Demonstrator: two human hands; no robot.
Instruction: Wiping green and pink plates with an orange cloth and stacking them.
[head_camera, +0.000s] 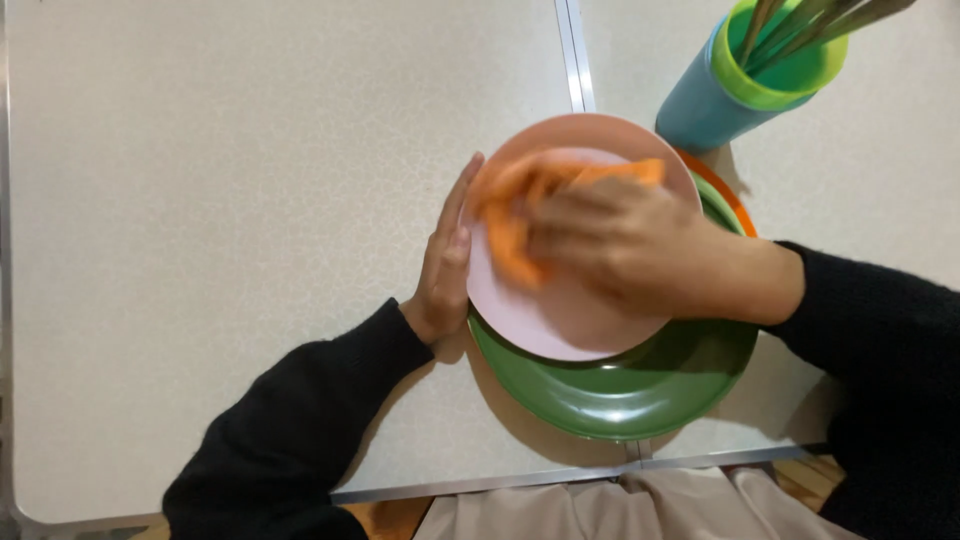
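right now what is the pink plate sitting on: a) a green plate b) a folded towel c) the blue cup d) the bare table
a: the pink plate rests on a larger green plate, whose rim shows below it, while the right hand presses an orange cloth on it and the left hand steadies its edge.

So many colours here: pale pink plate (560, 320) on top of a dark green plate (620, 395), with a sliver of an orange plate (728, 195) peeking out behind. The cloth (520, 215) is orange too. Lime green cup (780, 75) sits inside a blue cup (695, 105). Sleeves (300, 420) are black, and the table (250, 180) is speckled off-white with silver trim.
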